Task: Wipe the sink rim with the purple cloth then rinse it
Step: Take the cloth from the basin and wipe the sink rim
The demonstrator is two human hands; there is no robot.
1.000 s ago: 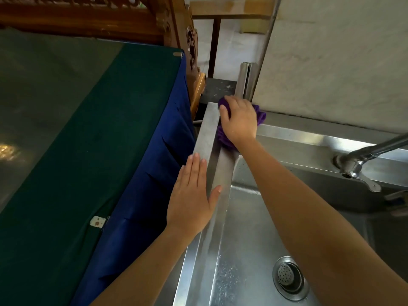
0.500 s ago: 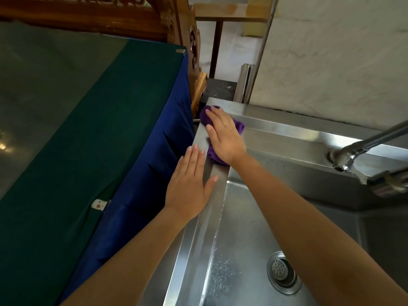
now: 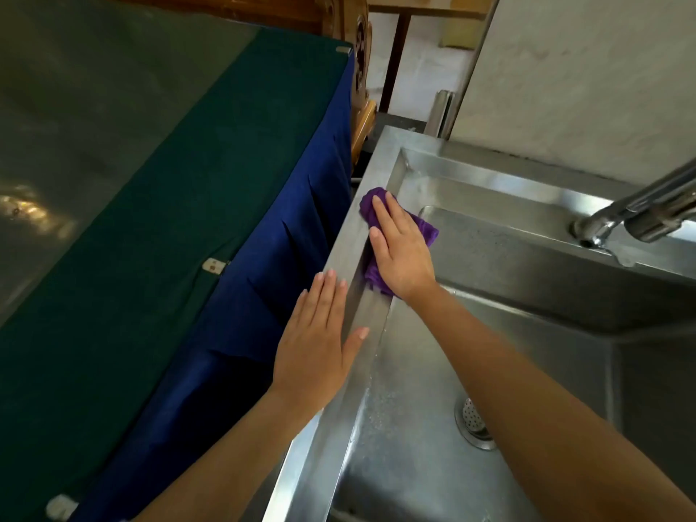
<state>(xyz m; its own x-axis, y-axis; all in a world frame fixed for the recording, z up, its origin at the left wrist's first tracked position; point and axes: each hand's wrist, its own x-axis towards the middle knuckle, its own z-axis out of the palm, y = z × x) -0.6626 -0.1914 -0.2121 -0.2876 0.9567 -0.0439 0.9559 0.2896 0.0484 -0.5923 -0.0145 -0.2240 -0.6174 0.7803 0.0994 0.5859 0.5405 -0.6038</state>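
Wiping is in hand: the right hand (image 3: 401, 254), fingers flat, presses the cloth (image 3: 425, 229) on the left rim (image 3: 371, 169), while the left hand (image 3: 320, 340) lies flat and empty on the rim nearer the person. Next, I judge, comes the rest of the rim, then rinsing under the tap (image 3: 621, 216). The palm hides most of the cloth, and the tap runs out of frame.

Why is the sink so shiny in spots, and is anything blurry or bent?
Head view: daylight glares off the steel rim beside the left hand; a hazy reflection sits on the table; the wide lens stretches things near the frame's edges; the cloth and right hand look sharp.
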